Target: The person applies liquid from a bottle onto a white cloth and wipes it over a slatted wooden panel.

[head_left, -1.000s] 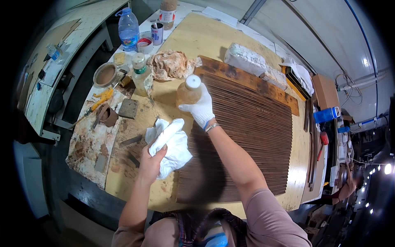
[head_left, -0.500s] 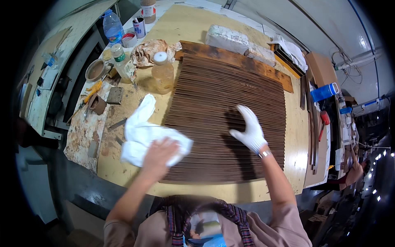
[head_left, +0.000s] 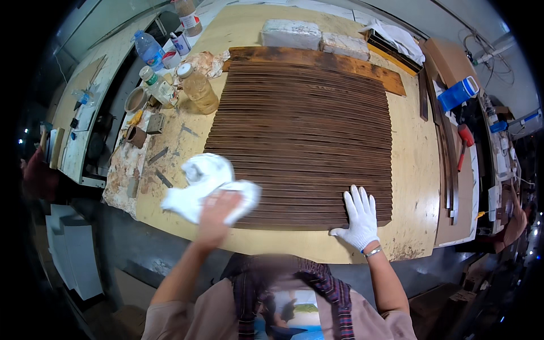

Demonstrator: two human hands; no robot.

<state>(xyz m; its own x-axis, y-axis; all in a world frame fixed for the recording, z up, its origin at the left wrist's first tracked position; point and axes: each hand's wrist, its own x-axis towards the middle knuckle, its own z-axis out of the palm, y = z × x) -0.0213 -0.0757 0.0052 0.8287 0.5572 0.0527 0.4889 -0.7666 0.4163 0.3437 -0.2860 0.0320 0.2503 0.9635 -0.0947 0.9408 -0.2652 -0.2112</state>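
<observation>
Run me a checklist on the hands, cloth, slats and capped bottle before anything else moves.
1. Cloth at the slats: ok. The white cloth reaches over the near left part of the brown slats.
2. Left hand gloved: not ok, if a glove is wanted; it is bare.
3. Left hand's grip on the cloth: cannot tell; both are blurred.
4. Right hand placed: ok. Gloved, fingers spread at the near right corner of the slats.
5. Bottle capped: ok. Its white cap is on.
6. Bottle apart from the slats: cannot tell. It stands close to their left edge; any gap is unclear.
</observation>
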